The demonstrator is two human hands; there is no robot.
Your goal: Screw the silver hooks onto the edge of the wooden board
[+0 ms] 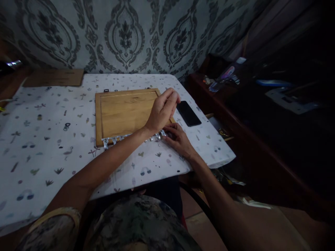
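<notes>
A framed wooden panel (125, 113) lies flat on the table. Along its near edge runs a row of silvery metal clips (114, 140) with ring-like ends, partly covered by my left forearm. My left hand (163, 108) is raised over the panel's right side, its fingers curled together; what they pinch, if anything, is hidden. Lower and to the right, my right hand (179, 140) rests at the panel's near right corner. Its thumb and fingers close around the last metal clip (162, 132) in the row.
A black phone (188, 113) lies right of the panel. On the patterned white tablecloth (52, 153) sits a small dark clasp (67, 126). Flat cardboard (54, 77) lies at the back left. Beyond the table's right edge, a dark red ledge holds a bottle (227, 74).
</notes>
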